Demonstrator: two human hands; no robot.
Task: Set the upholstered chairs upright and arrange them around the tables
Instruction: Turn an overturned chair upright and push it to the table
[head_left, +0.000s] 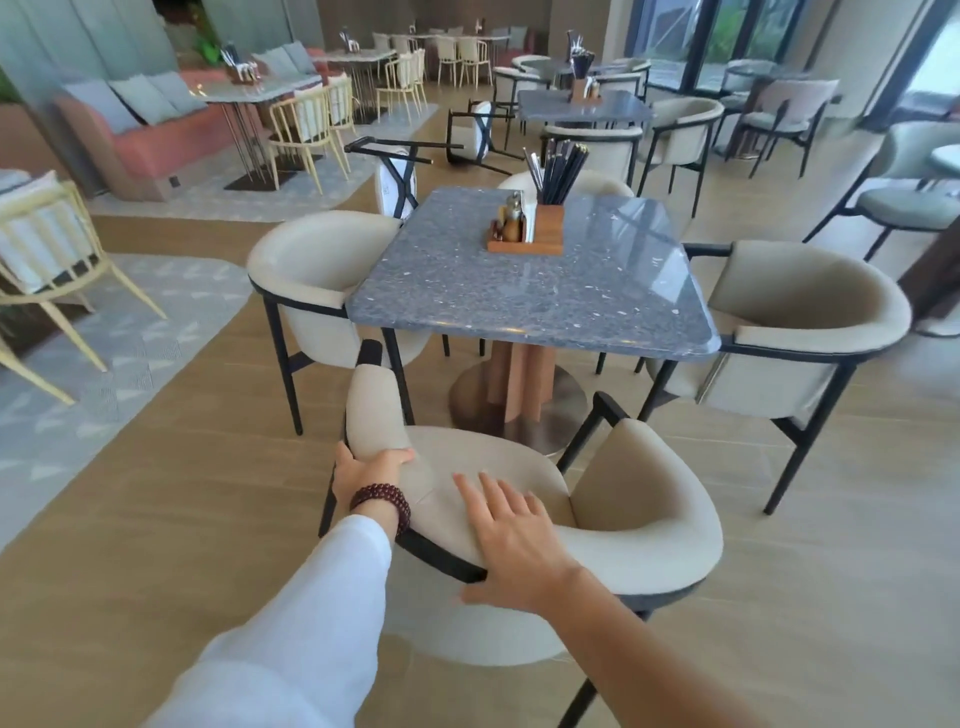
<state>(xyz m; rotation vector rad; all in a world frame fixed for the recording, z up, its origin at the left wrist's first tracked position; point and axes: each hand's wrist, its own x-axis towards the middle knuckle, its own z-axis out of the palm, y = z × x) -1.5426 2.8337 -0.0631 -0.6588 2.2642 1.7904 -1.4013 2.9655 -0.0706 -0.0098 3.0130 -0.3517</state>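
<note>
The upright chair (639, 525) stands just short of the table's (535, 306) near edge, seat opening toward it, left hand (369, 473) curled round its armrest (374, 405), right hand's (514, 540) fingers (491, 496) lying straight on the backrest (654, 556), so a push likely runs straight tableward.

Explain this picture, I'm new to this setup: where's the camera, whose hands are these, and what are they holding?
No machine here: a person wears one camera on the head, looking forward and down at two bare hands. The left hand grips one end of the curved back of the nearest chair; the right hand lies flat on top of that back. The chair stands upright at the grey table, which carries a wooden caddy of chopsticks and condiment bottles. Beyond it, a tipped chair and a second tipped chair lie on the floor.
</note>
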